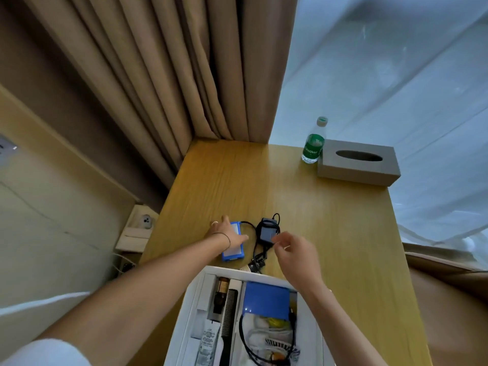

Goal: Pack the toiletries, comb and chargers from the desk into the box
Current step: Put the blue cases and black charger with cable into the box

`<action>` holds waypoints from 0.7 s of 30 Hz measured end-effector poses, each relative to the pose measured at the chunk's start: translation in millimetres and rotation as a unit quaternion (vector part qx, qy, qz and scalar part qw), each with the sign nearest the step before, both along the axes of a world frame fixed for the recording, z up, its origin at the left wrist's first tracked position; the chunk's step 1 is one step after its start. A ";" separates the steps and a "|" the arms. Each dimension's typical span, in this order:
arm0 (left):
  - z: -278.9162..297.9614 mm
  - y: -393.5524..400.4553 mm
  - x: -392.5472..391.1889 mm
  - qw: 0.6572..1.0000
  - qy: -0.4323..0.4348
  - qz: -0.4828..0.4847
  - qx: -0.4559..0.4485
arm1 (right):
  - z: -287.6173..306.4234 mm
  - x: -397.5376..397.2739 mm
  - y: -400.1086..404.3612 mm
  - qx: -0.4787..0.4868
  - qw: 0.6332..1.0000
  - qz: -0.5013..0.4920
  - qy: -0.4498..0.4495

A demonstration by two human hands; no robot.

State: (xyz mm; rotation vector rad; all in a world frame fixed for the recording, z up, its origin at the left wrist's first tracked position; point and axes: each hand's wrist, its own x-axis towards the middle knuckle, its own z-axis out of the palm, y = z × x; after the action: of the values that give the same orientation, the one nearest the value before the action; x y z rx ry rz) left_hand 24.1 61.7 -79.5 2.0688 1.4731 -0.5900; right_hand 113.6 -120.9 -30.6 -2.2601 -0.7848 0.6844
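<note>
Desk: wooden desk top (303,207) against beige pleated curtains (158,75), sheer drape on the right.
Far right: clear water bottle with a green label (313,143) just beside a grey tissue box (359,162).
Left hand: my left hand (227,235) lies flat on the blue rectangular charger with a white label (233,247), fingers straight, thumb along its right edge.
Right hand: my right hand (293,249) hovers with loosely curled fingers, holding nothing, just right of the dark grey adapter wrapped in black cable (268,231).
Box: white open box (184,326) at the near edge holds a black comb (229,313), a small dark bottle (221,294), a white sachet (208,339), a blue flat case (266,302).
</note>
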 end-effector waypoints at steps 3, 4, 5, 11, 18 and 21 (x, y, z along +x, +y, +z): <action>-9.6 -0.8 6.3 1.000 0.002 0.023 0.018 | 0.8 0.3 -2.6 0.004 1.000 -0.007 0.013; -11.3 -0.1 7.6 0.999 0.000 0.028 0.023 | 1.7 -0.3 -2.9 0.008 1.000 -0.010 0.020; -12.8 0.6 7.2 0.999 -0.004 0.028 0.023 | 3.2 -2.1 -2.7 0.013 0.999 -0.012 0.030; -0.4 18.0 -5.6 0.994 -0.057 0.011 0.091 | 5.0 -8.6 3.7 0.088 0.992 -0.034 0.089; 48.6 22.1 -32.5 0.954 -0.229 -0.010 0.193 | 19.6 -12.4 31.1 0.157 0.987 -0.013 0.033; 72.8 18.5 -44.1 0.937 -0.289 -0.014 0.197 | 28.9 -11.9 50.1 0.161 0.986 0.020 0.041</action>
State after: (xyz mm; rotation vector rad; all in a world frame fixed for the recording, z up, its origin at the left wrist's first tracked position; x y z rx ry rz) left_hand -19.9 80.2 -6.7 2.2846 1.2697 0.3276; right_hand 101.6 -70.8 -1.7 -1.9177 -0.8374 0.6146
